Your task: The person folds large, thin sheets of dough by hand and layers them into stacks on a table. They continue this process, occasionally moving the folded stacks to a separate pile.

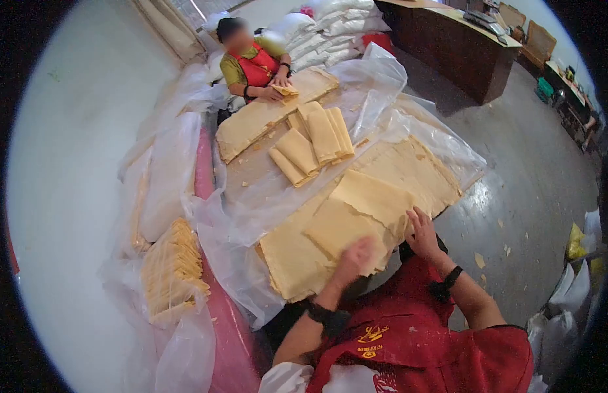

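L hand (358, 257), R hand (423, 236) at sheets (372, 200); apron (408, 321) txt illeg.

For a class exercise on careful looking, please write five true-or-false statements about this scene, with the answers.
1. The right hand is at the edge of a thin, pale-yellow sheet. True.
2. The co-worker wears a blue apron. False: the apron is red.
3. The white sacks at the back are piled up. True.
4. Both of the co-worker's hands are raised overhead. False: they are down at a small folded yellow piece.
5. The person's wrists are bare. False: both have dark bands.
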A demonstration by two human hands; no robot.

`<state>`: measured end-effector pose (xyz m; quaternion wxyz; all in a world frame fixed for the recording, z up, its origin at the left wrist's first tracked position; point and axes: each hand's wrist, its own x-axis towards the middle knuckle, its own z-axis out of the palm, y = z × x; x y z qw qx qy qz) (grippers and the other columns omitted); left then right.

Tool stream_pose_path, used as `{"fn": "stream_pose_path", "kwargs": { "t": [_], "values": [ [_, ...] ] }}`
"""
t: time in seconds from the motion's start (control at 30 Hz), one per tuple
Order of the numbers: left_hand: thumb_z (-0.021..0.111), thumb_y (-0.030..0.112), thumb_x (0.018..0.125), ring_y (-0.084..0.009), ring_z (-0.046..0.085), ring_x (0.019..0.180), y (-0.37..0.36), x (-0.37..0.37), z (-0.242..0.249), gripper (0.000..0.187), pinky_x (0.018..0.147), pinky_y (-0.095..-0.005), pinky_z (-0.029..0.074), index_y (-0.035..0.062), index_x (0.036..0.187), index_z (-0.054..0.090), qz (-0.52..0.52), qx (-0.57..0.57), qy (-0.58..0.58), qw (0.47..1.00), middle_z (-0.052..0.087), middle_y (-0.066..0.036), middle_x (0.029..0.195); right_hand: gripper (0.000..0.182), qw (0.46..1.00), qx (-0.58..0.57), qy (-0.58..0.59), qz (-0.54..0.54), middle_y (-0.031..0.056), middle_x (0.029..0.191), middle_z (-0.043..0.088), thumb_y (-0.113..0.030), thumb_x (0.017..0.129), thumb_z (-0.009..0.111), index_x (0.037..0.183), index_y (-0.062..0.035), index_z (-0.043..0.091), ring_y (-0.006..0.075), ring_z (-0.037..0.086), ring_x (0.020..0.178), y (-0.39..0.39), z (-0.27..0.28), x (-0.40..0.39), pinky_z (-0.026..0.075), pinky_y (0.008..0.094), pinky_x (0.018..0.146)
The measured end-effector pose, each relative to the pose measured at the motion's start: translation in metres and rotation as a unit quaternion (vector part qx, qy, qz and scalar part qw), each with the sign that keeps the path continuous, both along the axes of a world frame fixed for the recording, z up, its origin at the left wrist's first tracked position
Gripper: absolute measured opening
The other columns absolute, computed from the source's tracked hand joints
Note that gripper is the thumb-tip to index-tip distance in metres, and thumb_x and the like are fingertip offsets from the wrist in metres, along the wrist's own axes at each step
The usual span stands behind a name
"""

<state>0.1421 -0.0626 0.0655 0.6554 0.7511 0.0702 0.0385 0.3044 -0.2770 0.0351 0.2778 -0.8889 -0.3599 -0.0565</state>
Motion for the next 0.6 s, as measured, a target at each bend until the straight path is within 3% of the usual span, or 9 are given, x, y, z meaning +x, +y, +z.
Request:
{"fn": "stream_pose_path", "kwargs": {
  "t": [0.03,0.13,0.17,0.23,0.37,0.43,0.53,0.57,0.6],
  "values": [
    [0.062,0.020,0.086,-0.0221,0.059,0.100,0.031,0.000,0.004,0.047,0.093,-0.0335,0.045,0.0029,0.128,0.049,0.056,0.296,-0.115,0.947,0.059,-0.013,0.119,0.073,0.999,-0.046,-0.010,0.027,0.0183,0.141,0.035,-0.012,0.069,0.068,0.136,-0.0115,0.038,0.0374,0.033,0.132,-0.004,0.015,-0.009,0.033,0.0479,0.104],
    [0.070,0.023,0.076,-0.0365,0.044,0.120,0.101,0.017,0.003,0.061,0.100,-0.0443,0.038,0.0146,0.131,0.047,0.271,0.529,0.014,0.804,0.045,-0.018,0.134,0.073,0.977,-0.160,-0.031,0.138,0.0175,0.145,0.031,-0.014,0.071,0.066,0.139,-0.0156,0.038,0.0355,0.028,0.136,-0.005,0.024,-0.033,0.028,0.0503,0.107],
    [0.070,0.023,0.076,-0.0365,0.044,0.120,0.116,0.017,-0.006,0.061,0.100,-0.0443,0.038,0.0146,0.131,0.047,0.268,0.530,0.011,0.804,0.045,-0.018,0.134,0.073,0.963,-0.187,-0.076,0.178,0.0156,0.148,0.028,-0.020,0.075,0.065,0.142,-0.0213,0.035,0.0344,0.026,0.137,-0.003,0.014,-0.038,0.023,0.0524,0.109],
    [0.067,0.031,0.079,-0.0363,0.040,0.124,0.131,0.021,-0.013,0.054,0.097,-0.0454,0.040,0.0205,0.129,0.051,0.190,0.479,0.238,0.823,0.037,-0.013,0.141,0.070,0.958,-0.175,-0.118,0.195,0.0150,0.148,0.029,-0.023,0.078,0.063,0.142,-0.0227,0.034,0.0343,0.026,0.137,0.004,0.006,-0.050,0.022,0.0523,0.109],
    [0.063,0.034,0.081,-0.0323,0.051,0.115,0.107,0.013,-0.007,0.044,0.090,-0.0430,0.046,0.0197,0.122,0.058,0.179,0.454,0.237,0.840,0.052,-0.013,0.128,0.065,0.954,-0.168,-0.115,0.221,0.0135,0.147,0.030,-0.027,0.083,0.059,0.143,-0.0256,0.034,0.0327,0.026,0.137,0.016,0.020,-0.057,0.020,0.0514,0.110],
    [0.063,0.032,0.080,-0.0287,0.063,0.096,0.104,0.015,-0.007,0.035,0.082,-0.0420,0.050,0.0149,0.111,0.063,0.133,0.329,0.316,0.880,0.065,-0.014,0.102,0.062,0.965,-0.115,-0.069,0.225,0.0136,0.147,0.031,-0.025,0.083,0.058,0.141,-0.0238,0.037,0.0317,0.027,0.137,0.020,0.018,-0.056,0.020,0.0513,0.110],
    [0.061,0.029,0.080,-0.0294,0.066,0.078,0.111,0.011,-0.019,0.031,0.077,-0.0423,0.051,0.0131,0.106,0.065,0.137,0.234,0.209,0.940,0.067,-0.015,0.078,0.062,0.960,-0.124,-0.088,0.234,0.0134,0.146,0.032,-0.022,0.082,0.058,0.141,-0.0215,0.038,0.0318,0.027,0.137,0.021,0.010,-0.047,0.019,0.0511,0.111],
    [0.063,0.028,0.079,-0.0301,0.062,0.095,0.114,0.015,-0.014,0.034,0.083,-0.0422,0.049,0.0134,0.109,0.064,0.180,0.317,0.212,0.906,0.065,-0.015,0.100,0.063,0.962,-0.114,-0.093,0.229,0.0127,0.147,0.032,-0.018,0.082,0.056,0.141,-0.0204,0.037,0.0315,0.027,0.137,0.021,0.008,-0.046,0.018,0.0508,0.111],
    [0.063,0.028,0.079,-0.0301,0.062,0.095,0.114,0.019,-0.006,0.034,0.083,-0.0422,0.049,0.0134,0.109,0.064,0.178,0.317,0.213,0.907,0.065,-0.015,0.100,0.063,0.962,-0.116,-0.091,0.228,0.0127,0.147,0.032,-0.018,0.082,0.056,0.141,-0.0204,0.037,0.0315,0.027,0.137,0.021,0.013,-0.047,0.018,0.0508,0.111]
  ]
}}
